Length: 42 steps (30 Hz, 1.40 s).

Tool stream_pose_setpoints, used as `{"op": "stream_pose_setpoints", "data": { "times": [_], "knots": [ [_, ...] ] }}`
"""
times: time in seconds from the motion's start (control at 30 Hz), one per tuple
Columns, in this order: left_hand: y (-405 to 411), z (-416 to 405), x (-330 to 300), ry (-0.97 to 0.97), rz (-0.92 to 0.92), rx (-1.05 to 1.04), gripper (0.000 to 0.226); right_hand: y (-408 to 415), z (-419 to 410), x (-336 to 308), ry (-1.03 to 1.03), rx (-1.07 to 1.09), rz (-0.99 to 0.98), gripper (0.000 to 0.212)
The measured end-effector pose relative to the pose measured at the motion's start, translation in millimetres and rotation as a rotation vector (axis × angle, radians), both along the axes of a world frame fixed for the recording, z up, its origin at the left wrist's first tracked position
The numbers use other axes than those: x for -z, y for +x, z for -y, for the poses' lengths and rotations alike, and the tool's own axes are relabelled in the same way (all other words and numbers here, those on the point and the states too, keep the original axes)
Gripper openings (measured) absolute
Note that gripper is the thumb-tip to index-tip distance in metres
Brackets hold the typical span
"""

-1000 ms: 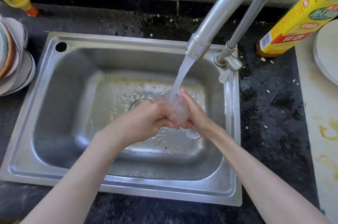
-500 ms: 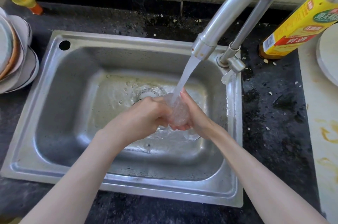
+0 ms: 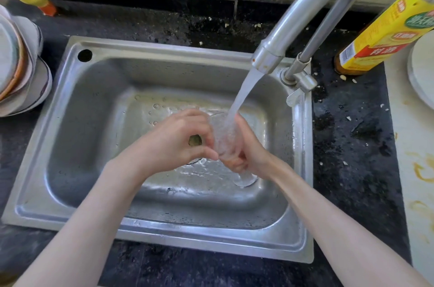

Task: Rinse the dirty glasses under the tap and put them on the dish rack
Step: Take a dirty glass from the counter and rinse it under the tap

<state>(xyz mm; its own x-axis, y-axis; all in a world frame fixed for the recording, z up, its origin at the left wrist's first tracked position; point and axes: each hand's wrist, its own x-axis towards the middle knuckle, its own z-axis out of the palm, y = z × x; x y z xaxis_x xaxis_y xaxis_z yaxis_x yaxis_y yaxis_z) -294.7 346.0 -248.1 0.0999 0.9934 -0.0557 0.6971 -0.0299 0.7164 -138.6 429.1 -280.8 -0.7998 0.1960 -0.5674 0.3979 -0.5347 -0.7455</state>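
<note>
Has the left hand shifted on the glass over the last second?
Yes. The left hand has drawn back from the glass, toward the sink's left side; a gap now shows inside its curl.

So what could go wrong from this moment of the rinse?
The wet glass could slip from the right hand and left hand and strike the steel sink. The strong stream from the tap may splash onto the counter.

A home kitchen: a steel sink (image 3: 77, 108) set in a dark, crumb-strewn counter (image 3: 347, 146), tap (image 3: 305, 7) running, stacked dishes (image 3: 21, 70) at left, a yellow-labelled bottle (image 3: 385, 38) and a white plate (image 3: 422, 70) at right.
</note>
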Motion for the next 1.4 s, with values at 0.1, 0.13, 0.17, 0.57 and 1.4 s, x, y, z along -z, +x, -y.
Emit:
{"op": "stream_pose_setpoints", "data": {
  "times": [0.1,0.13,0.17,0.57,1.4],
  "knots": [
    [6.9,5.4,2.5,-0.062,0.131,-0.190,0.034,-1.3,0.3,-2.8,0.130,-0.026,0.033,0.068],
    [9.4,7.1,4.3,-0.076,0.151,-0.290,0.032,-3.1,0.5,-6.2,0.223,-0.033,0.052,0.062],
    [11.8,7.8,6.3,-0.072,0.161,-0.379,0.029,-4.4,0.6,-9.3,0.297,-0.047,0.071,0.053],
    [34.7,-7.6,18.1,-0.043,0.686,-0.682,0.027,-9.5,4.3,-2.4,-0.070,0.028,-0.018,0.072],
    [16.8,-16.8,42.6,-0.557,1.736,-1.516,0.017,12.4,-13.0,-35.7,-0.250,0.225,-0.044,0.017]
  ]
}}
